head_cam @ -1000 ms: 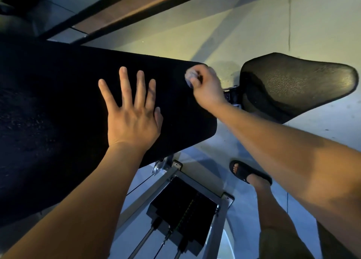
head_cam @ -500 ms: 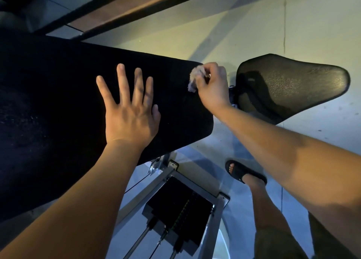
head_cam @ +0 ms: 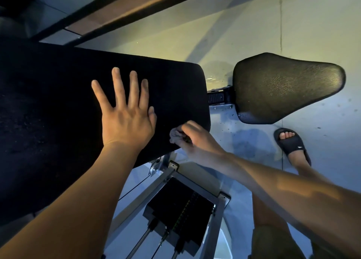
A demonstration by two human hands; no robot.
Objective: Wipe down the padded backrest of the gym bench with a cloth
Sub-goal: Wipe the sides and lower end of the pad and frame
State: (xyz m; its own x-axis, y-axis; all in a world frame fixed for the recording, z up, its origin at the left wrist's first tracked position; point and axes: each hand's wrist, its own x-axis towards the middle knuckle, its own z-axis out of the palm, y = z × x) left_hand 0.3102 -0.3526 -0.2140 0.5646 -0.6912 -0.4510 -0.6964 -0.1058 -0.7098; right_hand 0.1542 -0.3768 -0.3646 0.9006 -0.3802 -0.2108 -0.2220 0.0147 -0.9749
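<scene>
Backrest (head_cam: 58, 122) lies flat across my view, its end beside the seat pad (head_cam: 283, 86). My left hand (head_cam: 125, 118) rests on it, palm flat, fingers spread, gripping nothing, likely to steady the pad. My right hand (head_cam: 197, 141) clenches the bunched cloth (head_cam: 174, 135) against the near corner edge, where wiping looks due.

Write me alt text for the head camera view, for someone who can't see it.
Seen from above, a person's right hand presses a bunched cloth on the near corner of a black padded backrest, while the left hand lies flat on the pad, fingers spread. Beyond the backrest sits the black seat pad; a sandalled foot stands on the floor.
</scene>
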